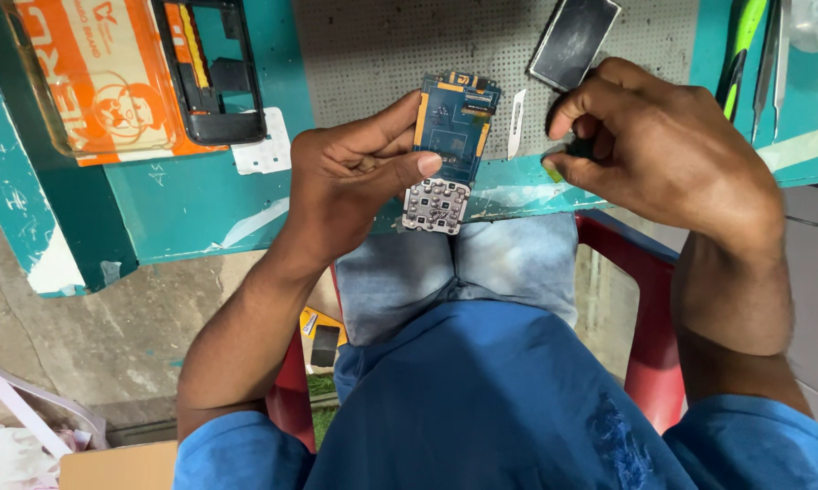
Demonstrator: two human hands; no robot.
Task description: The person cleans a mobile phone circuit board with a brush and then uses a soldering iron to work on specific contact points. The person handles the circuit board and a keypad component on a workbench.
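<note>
My left hand [350, 172] grips a blue phone circuit board [454, 122] by its left edge, thumb pressed across its lower part. A grey keypad contact panel [436, 204] hangs from the board's bottom end. My right hand [663, 145] is curled to the right of the board, fingertips pinching a small dark object [580, 147] that is mostly hidden. Both hands hover over the near edge of a teal workbench [191, 209].
A black phone frame [211, 77] lies on an orange packet [91, 73] at the back left. A dark screen piece [574, 38] and a small white blade [516, 122] rest on the grey dotted mat [382, 45]. Tweezers and a green tool [745, 45] lie right. Red chair [645, 308] below.
</note>
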